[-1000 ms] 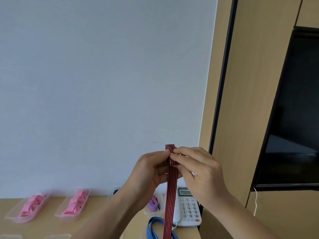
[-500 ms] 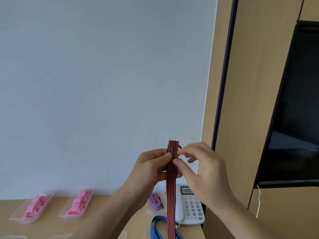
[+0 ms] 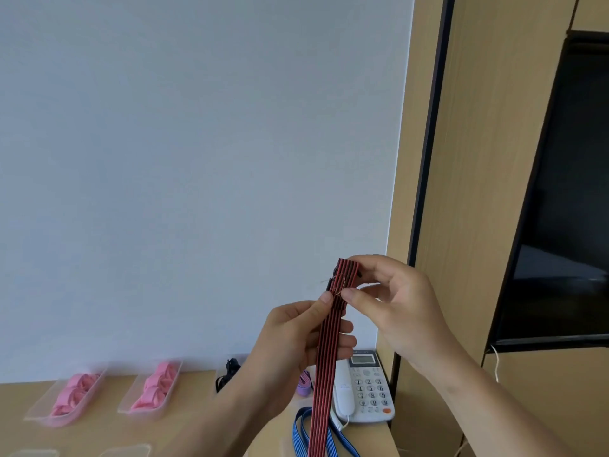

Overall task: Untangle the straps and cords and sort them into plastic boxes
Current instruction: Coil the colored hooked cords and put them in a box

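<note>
A red and black striped strap (image 3: 326,357) hangs straight down in front of me, raised above the desk. My left hand (image 3: 296,338) pinches it from the left a little below its top. My right hand (image 3: 395,301) holds the folded top end, thumb against the strap and fingers curled over the black piece there. A loose thread sticks out near the top. A blue striped strap (image 3: 301,430) lies looped on the desk below. Two clear plastic boxes (image 3: 43,417) (image 3: 171,384) at the left hold pink straps.
A white desk telephone (image 3: 365,387) sits at the desk's right end, with a purple strap (image 3: 304,385) and a black cord (image 3: 227,374) in boxes behind my left arm. Box rims (image 3: 125,450) show at the bottom edge. A wooden panel and a dark screen fill the right.
Both hands have risen slightly with the strap. The right hand's fingers have shifted from pinching the strap's side to curling over its folded top end.
</note>
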